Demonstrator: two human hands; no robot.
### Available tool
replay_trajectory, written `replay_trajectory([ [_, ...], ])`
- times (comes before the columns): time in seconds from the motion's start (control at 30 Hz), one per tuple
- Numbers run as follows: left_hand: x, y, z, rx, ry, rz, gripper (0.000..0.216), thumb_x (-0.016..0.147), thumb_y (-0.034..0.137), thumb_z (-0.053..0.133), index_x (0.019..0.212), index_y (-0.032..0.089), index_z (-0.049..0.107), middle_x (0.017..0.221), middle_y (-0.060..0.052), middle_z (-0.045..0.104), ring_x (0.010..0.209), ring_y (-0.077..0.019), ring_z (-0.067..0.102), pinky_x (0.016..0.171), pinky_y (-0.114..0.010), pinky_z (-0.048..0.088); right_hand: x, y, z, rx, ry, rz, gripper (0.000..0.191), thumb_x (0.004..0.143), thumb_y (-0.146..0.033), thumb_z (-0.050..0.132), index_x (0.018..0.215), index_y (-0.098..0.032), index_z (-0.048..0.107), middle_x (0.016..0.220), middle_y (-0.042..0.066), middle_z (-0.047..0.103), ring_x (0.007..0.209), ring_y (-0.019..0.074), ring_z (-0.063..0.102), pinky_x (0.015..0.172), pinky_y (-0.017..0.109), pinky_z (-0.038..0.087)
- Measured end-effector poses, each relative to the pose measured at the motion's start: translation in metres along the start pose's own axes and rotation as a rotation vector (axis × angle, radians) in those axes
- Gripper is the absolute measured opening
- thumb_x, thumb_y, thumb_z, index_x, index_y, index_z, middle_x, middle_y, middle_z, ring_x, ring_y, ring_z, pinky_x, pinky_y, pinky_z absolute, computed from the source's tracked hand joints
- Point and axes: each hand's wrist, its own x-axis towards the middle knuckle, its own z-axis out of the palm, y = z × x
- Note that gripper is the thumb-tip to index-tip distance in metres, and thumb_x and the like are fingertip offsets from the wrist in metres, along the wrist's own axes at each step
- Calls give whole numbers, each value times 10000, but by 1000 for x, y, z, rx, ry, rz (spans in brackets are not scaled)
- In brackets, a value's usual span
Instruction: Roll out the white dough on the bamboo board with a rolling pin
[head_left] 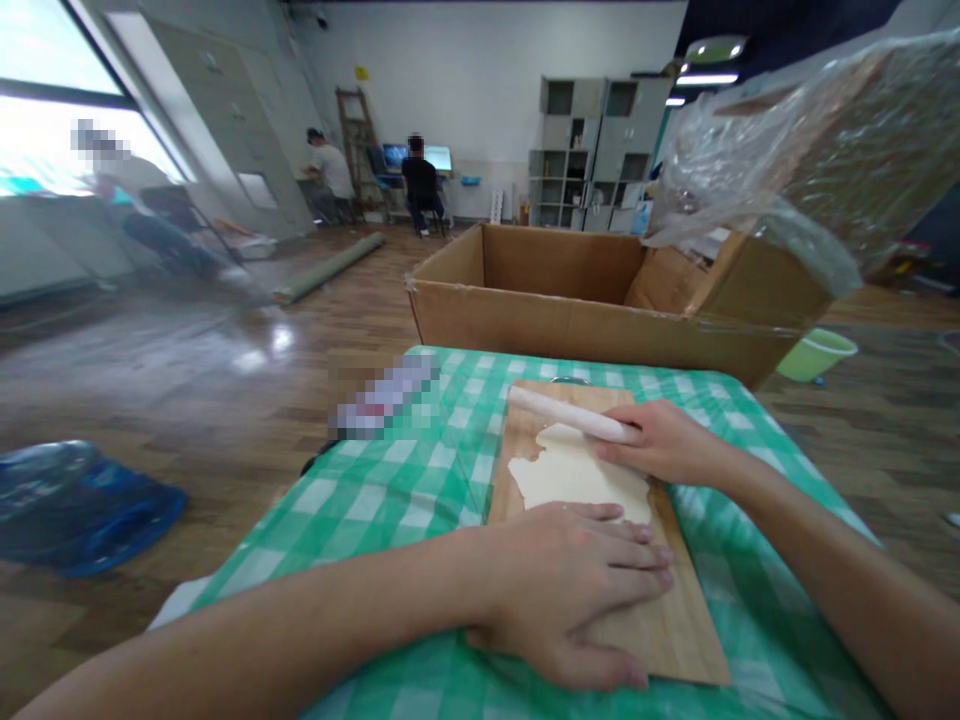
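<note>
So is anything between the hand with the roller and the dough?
Nothing visible. The right hand holds the roller right at the dough's far edge. The left hand lies flat on the board, nearer.

Glossy wood floor (187, 370), white wall (480, 70), bright window (45, 100)

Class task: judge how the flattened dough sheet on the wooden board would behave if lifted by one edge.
The dough sheet looks thin and ragged-edged, so it would probably droop and might tear. It lies flat against the wooden board, so it may cling.
</note>
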Motion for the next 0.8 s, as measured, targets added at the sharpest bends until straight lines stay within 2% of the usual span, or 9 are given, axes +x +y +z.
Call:
replay_trajectory([
  [0.07,0,-3,2,26,-6,7,554,1025,331,465,1506,78,572,1564,-119,573,1490,-252,505,1337,-356,247,1,0,2,-1,83,16,218,913,-424,684,985,-248,789,893,15,785,784,232,688,654,299,425],
  [0.13,0,-5,3,43,-20,5,552,1010,246,412,1524,107,560,1573,-91,568,1510,-209,478,1337,-316,229,2,-1,4,22,140,7,247,928,-396,663,1093,-252,778,1019,29,796,875,246,701,720,308,452],
  [0.2,-1,-6,4,46,-39,4,575,993,226,418,1547,124,534,1590,-81,550,1525,-198,456,1339,-318,224,2,-2,4,39,115,-19,235,938,-377,653,1100,-255,771,1040,26,794,880,237,699,726,300,456],
  [0.33,-3,-6,4,44,-36,18,568,988,215,451,1545,132,524,1603,-98,532,1529,-217,452,1343,-372,229,1,-2,3,3,46,-50,183,953,-381,645,956,-241,763,877,8,766,756,198,650,663,277,417],
  [0.5,-5,-13,-2,30,2,41,567,906,176,529,1468,141,594,1559,-110,580,1478,-269,516,1321,-441,293,2,1,3,-20,52,-18,205,955,-403,648,983,-239,768,917,21,778,783,210,666,660,279,411],
  [0.6,-8,-22,-8,-20,22,74,484,807,125,578,1270,184,706,1428,-101,684,1334,-288,636,1232,-446,430,3,4,4,18,80,-56,260,952,-407,652,1111,-240,771,974,31,788,814,219,681,695,287,438],
  [0.7,-12,-33,-13,-109,144,105,441,706,56,564,1088,197,734,1264,-94,742,1143,-254,715,1027,-365,571,3,7,5,57,131,-46,356,959,-399,637,1257,-229,736,1064,46,791,859,233,693,738,307,460],
  [0.77,-15,-42,-16,-125,331,36,399,710,52,545,1034,205,720,1153,-80,741,1047,-223,718,943,-340,585,3,9,5,81,151,-16,379,966,-411,623,1284,-231,725,1077,47,792,868,242,699,745,318,471],
  [0.8,-16,-48,-18,-97,442,-43,356,738,59,540,1012,209,709,1105,-72,732,1023,-215,709,941,-348,578,3,11,5,91,152,-11,380,968,-418,619,1286,-239,724,1082,45,793,880,247,704,752,324,478],
])
